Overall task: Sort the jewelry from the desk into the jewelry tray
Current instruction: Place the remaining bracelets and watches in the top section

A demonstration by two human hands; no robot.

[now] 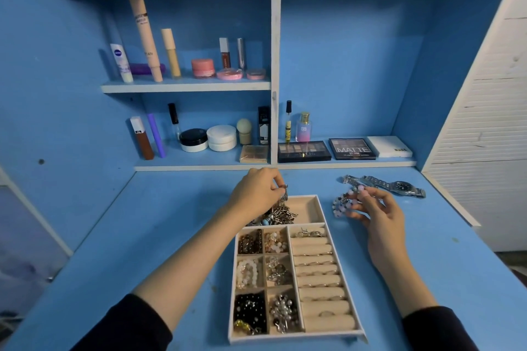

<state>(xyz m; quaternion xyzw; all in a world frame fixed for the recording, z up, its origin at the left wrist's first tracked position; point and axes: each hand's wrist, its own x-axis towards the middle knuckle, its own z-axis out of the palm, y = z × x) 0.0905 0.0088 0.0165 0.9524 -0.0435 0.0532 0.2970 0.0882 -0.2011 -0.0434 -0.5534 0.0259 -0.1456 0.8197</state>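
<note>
A cream jewelry tray (343, 282) lies on the blue desk, its small left compartments filled with bead bracelets and its right side a row of ring rolls. My left hand (255, 192) hovers over the tray's far long compartment and pinches a silver charm bracelet (282, 209) that dangles into it. Right of the tray, my right hand (376, 208) holds a pale pink bead bracelet (343, 205) in its fingertips just above the desk. Two silver watches (399, 186) lie on the desk beyond my right hand.
Shelves behind the desk hold cosmetics: tubes, jars, eyeshadow palettes (328, 149) and a perfume bottle (304, 127). A white slatted panel (484, 122) rises at the right. The desk's left half (142, 236) is bare blue surface.
</note>
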